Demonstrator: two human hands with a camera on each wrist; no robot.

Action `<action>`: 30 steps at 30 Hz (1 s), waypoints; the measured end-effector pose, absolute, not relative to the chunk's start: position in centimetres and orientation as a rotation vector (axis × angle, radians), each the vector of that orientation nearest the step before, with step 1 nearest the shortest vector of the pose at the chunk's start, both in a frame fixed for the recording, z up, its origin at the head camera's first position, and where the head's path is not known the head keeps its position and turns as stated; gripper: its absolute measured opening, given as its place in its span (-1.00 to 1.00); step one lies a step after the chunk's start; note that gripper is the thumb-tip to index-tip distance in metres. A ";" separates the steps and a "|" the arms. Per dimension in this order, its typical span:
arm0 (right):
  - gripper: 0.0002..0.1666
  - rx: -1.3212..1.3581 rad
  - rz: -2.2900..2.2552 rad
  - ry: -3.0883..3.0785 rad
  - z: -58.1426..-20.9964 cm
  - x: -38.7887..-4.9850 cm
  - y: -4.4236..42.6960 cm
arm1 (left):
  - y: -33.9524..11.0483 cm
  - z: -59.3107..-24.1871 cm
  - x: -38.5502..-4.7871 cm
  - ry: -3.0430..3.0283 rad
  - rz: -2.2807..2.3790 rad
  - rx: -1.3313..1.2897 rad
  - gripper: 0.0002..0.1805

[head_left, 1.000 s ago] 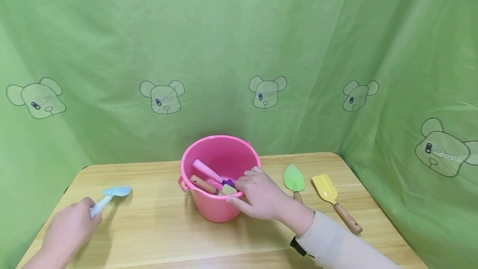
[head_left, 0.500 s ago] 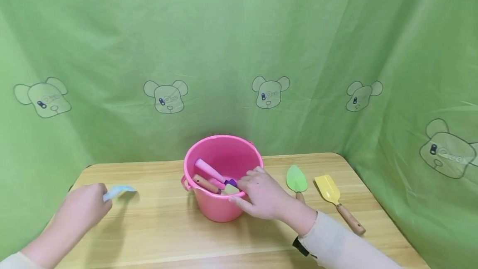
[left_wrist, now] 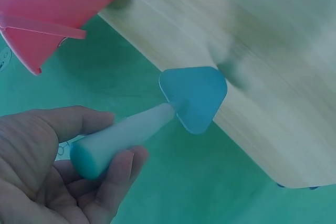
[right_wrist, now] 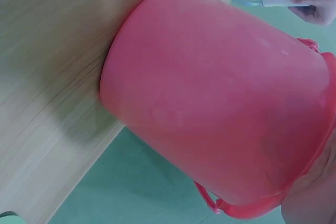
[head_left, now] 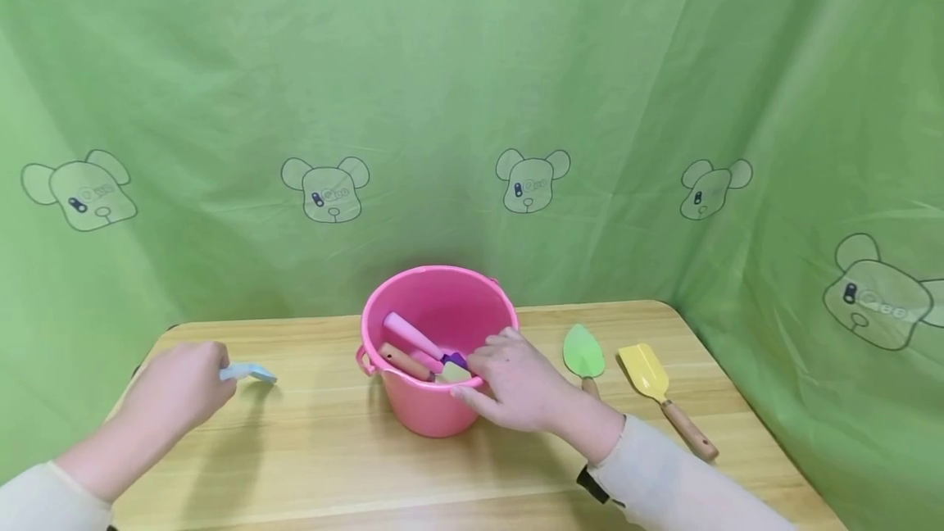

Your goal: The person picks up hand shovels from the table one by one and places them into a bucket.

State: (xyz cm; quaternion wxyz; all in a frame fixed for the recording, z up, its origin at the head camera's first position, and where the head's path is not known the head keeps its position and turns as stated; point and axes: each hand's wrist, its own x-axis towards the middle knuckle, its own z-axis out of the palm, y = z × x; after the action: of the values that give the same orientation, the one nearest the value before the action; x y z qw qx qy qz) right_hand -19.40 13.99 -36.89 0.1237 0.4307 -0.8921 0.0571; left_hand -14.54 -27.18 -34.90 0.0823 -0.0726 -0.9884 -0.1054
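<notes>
You work at a light wood-grain table, with green sheeting printed with bear faces behind it. The far edge runs just behind your pink bucket, and the far corners are rounded. A stretch of tabletop lies between the bucket and the light-blue trowel, raised above the wood toward the left edge. Your left hand pinches its handle between thumb and fingers. Your right hand grips the bucket's near-right rim, thumb outside, fingers reaching in, tips hidden. Toward the right edge lie a green trowel and a yellow shovel, side by side. Inside the bucket rest a pink handle and a wooden handle.
</notes>
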 end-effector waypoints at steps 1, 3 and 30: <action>-0.51 1.258 0.167 -2.598 -36.9 -19.4 14.0 | -27.1 -34.7 -14.6 -2.956 -0.313 -0.217 -0.80; -0.51 1.259 0.174 -2.593 -36.9 -19.4 14.0 | -26.8 -34.3 -14.7 -2.972 -0.310 -0.214 -0.81; -0.51 1.255 0.166 -2.605 -36.9 -19.4 14.1 | -24.3 -31.9 -15.7 -3.067 -0.389 -0.335 -0.86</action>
State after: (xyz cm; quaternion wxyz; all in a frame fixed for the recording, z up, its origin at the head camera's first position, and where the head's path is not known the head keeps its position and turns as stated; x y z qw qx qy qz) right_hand -19.37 14.05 -36.89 0.1221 0.4301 -0.8927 0.0568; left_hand -15.68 -24.27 -31.89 0.0159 -0.1077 -0.9861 -0.1251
